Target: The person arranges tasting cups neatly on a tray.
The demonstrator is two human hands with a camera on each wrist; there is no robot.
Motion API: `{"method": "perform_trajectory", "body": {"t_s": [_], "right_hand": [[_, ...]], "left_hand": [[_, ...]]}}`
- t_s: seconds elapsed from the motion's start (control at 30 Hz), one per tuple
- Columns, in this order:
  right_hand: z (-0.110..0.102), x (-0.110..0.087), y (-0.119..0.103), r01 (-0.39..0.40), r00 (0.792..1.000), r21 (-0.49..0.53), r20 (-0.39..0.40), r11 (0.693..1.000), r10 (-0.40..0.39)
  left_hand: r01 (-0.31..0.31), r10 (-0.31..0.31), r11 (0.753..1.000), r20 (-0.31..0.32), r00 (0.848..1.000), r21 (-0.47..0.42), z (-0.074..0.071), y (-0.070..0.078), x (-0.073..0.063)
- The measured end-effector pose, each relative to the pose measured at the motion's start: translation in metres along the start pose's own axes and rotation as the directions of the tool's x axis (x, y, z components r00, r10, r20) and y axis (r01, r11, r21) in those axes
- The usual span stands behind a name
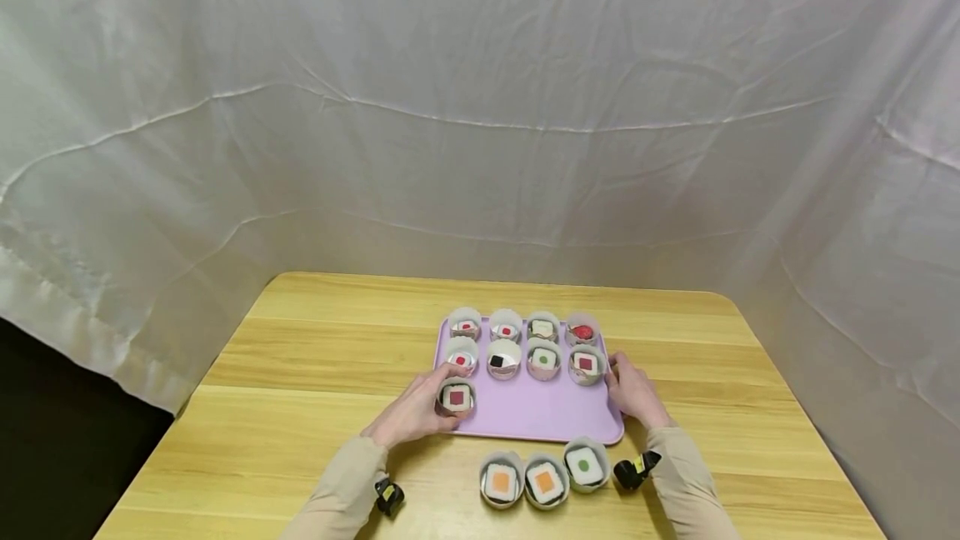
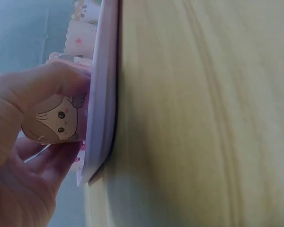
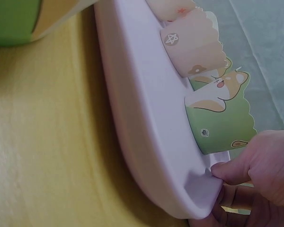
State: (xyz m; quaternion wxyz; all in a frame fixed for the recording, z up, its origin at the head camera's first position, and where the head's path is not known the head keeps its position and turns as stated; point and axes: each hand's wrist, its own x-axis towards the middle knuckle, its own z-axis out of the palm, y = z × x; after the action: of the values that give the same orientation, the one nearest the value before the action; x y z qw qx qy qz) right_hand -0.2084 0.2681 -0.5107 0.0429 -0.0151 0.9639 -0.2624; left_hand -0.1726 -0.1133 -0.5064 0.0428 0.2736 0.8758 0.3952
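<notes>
A lilac tray [image 1: 532,408] lies on the table, with several paper cups in two rows along its far half. Each cup holds a small piece like a toy sushi roll. My left hand [image 1: 412,415] grips a paper cup [image 2: 54,124] at the tray's front left corner; inside is a white piece with a dark red square [image 1: 457,398]. The cup's base is partly hidden by the fingers. On the right side, my right hand [image 1: 634,390] pinches the tray's rim, thumb on top and fingers below in the right wrist view. Beside it stands a green paper cup [image 3: 217,125].
Three paper cups stand on the wooden table [image 1: 300,432] in front of the tray: two with orange-centred pieces [image 1: 500,482], one with a green-centred piece [image 1: 584,466]. A pale curtain [image 1: 480,173] hangs behind the table and along both sides.
</notes>
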Motion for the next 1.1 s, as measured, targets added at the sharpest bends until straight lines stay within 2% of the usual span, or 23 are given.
{"method": "perform_trajectory", "body": {"t_s": [0.2,0.47,0.87,1.1], "right_hand": [[0.0003,0.0003,0.0008,0.002,1.0,0.002,0.002,1.0,-0.002],[0.0018,0.0005,0.0027,0.017,1.0,0.003,-0.013,1.0,-0.017],[0.002,0.0014,0.0017,-0.004,1.0,0.0,0.003,1.0,0.004],[0.0013,0.0012,0.0008,-0.003,1.0,-0.001,0.0,1.0,0.003]], "left_hand": [[-0.016,0.015,0.999,-0.038,0.999,-0.028,0.0012,-0.0006,-0.0018],[0.01,-0.014,0.998,-0.055,0.998,-0.057,0.0038,-0.0017,-0.0031],[0.019,-0.023,0.999,-0.099,0.995,-0.041,0.007,-0.0044,-0.0013],[0.034,-0.038,0.999,-0.098,0.994,-0.038,0.0064,-0.0031,-0.0013]]}}
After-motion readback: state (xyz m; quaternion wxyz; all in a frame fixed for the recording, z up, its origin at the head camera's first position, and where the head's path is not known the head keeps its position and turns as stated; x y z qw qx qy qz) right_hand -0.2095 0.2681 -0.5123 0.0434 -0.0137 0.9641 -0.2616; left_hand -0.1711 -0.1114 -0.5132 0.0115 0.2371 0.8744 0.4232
